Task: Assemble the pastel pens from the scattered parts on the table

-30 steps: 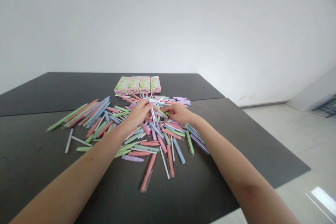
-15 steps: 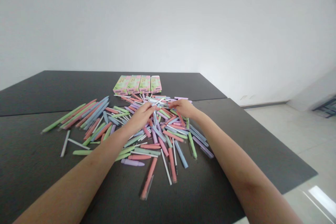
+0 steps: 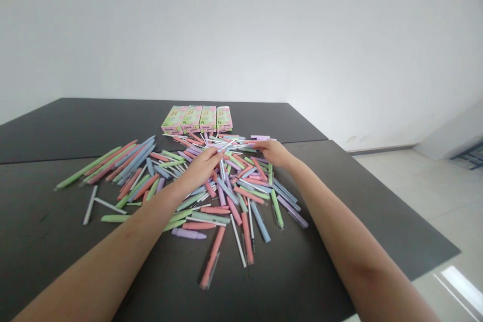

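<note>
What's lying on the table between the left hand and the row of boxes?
In the head view, loose coral, white and purple pen pieces lie between the left hand and the boxes.

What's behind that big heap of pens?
Behind the heap of pens, four pink-and-green boxes sit in a row on the dark table, with a pale wall beyond. The boxes hide their contents and the strip of table directly behind them.

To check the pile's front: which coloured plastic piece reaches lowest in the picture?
The red plastic tube with a clear strip alongside; no other piece reaches as low.
</note>
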Available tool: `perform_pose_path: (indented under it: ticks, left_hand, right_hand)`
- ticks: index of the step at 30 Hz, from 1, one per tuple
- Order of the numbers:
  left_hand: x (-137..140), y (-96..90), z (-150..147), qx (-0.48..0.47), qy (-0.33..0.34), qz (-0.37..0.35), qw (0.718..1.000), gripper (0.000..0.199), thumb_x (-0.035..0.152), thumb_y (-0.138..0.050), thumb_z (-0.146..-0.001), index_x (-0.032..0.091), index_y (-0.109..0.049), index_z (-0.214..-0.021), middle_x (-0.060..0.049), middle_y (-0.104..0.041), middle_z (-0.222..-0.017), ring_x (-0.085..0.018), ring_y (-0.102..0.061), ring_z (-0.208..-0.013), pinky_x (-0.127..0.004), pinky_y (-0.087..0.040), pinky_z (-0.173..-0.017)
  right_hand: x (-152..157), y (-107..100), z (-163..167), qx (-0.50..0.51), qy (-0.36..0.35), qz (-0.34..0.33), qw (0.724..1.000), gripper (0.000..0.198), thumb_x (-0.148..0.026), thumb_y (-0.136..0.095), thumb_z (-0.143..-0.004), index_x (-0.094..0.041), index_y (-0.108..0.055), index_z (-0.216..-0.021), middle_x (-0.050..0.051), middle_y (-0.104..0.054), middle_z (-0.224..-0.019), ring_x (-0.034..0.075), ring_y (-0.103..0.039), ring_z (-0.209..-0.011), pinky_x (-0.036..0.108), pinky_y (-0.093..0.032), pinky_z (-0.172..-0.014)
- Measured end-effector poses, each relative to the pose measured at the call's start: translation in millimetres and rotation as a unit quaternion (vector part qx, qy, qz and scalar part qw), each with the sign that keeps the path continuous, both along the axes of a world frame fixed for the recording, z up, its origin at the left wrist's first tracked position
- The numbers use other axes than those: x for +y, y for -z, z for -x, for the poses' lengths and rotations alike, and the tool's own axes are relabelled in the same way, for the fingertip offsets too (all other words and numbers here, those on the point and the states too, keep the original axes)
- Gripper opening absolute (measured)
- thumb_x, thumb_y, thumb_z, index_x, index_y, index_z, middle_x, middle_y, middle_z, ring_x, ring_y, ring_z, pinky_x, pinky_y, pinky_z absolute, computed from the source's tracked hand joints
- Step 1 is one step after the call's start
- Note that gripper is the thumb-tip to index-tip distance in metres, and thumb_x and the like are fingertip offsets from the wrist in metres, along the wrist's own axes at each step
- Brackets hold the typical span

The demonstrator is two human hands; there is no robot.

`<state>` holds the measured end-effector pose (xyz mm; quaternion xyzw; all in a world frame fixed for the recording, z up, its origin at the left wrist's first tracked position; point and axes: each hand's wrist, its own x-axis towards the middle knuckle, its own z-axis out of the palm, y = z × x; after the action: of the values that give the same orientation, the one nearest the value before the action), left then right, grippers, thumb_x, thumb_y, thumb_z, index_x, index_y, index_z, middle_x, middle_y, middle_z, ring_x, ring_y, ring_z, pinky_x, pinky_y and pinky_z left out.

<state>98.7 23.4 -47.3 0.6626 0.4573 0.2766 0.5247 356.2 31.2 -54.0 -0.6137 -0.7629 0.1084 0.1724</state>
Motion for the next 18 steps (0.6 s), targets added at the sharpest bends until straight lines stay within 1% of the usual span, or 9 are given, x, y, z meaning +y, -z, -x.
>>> perform_pose_path:
  ticks: [2,4,8,12,15,18]
  left_hand:
    - [-1.9,-2.1,-0.2,0.001,0.0,0.007,1.0,0.031,0.05,-0.051,-0.085,0.02,-0.044,-0.086,0.003,-0.047,-0.073,-0.01,-0.055,-0.046,-0.022,-0.045,-0.026]
    - [-2.0,-2.1,-0.1,0.002,-0.005,0.005,1.0,0.032,0.052,-0.051,-0.084,0.02,-0.045,-0.086,0.003,-0.045,-0.072,-0.011,-0.055,-0.046,-0.022,-0.046,-0.026]
    - [-0.4,-0.4,0.7,0.005,0.0,-0.005,1.0,0.032,0.052,-0.049,-0.085,0.02,-0.046,-0.087,0.001,-0.049,-0.076,-0.011,-0.055,-0.047,-0.021,-0.045,-0.025]
    - [-2.0,-1.9,0.9,0.0,0.001,-0.005,1.0,0.032,0.051,-0.05,-0.085,0.02,-0.046,-0.089,0.001,-0.049,-0.076,-0.011,-0.054,-0.048,-0.022,-0.044,-0.025]
    - [-4.2,-3.8,0.2,-0.005,-0.004,0.002,1.0,0.03,0.05,-0.05,-0.084,0.02,-0.046,-0.088,0.003,-0.044,-0.072,-0.011,-0.054,-0.048,-0.022,-0.045,-0.025]
    - [-4.5,-4.3,0.0,-0.006,-0.006,0.004,1.0,0.031,0.05,-0.052,-0.083,0.021,-0.046,-0.088,0.004,-0.042,-0.071,-0.011,-0.054,-0.048,-0.021,-0.045,-0.025]
  right_hand:
    - [0.0,0.7,-2.7,0.011,0.003,-0.002,1.0,0.053,-0.001,-0.043,-0.076,-0.022,-0.071,-0.116,0.0,-0.068,-0.123,0.018,-0.06,-0.116,0.025,-0.044,-0.099]
    - [0.6,0.8,-6.0,0.017,0.021,-0.001,1.0,0.052,-0.001,-0.044,-0.076,-0.02,-0.071,-0.116,0.003,-0.069,-0.121,0.018,-0.062,-0.114,0.025,-0.045,-0.097]
    - [3.2,-0.7,-15.8,0.031,0.085,-0.003,0.996,0.046,-0.003,-0.044,-0.076,-0.016,-0.073,-0.109,0.007,-0.073,-0.111,0.02,-0.065,-0.106,0.027,-0.047,-0.091]
    - [3.5,-3.3,-23.4,0.043,0.132,-0.006,0.99,0.044,-0.003,-0.042,-0.074,-0.016,-0.075,-0.101,0.006,-0.075,-0.099,0.018,-0.067,-0.094,0.025,-0.048,-0.084]
    - [1.4,-5.0,-23.1,0.026,0.14,0.004,0.99,0.041,-0.005,-0.043,-0.073,-0.016,-0.077,-0.093,0.005,-0.076,-0.092,0.017,-0.067,-0.089,0.024,-0.048,-0.082]
    - [-1.2,-6.1,-19.6,0.008,0.132,0.009,0.991,0.036,-0.007,-0.047,-0.072,-0.018,-0.078,-0.087,0.004,-0.076,-0.09,0.018,-0.067,-0.088,0.023,-0.047,-0.081]
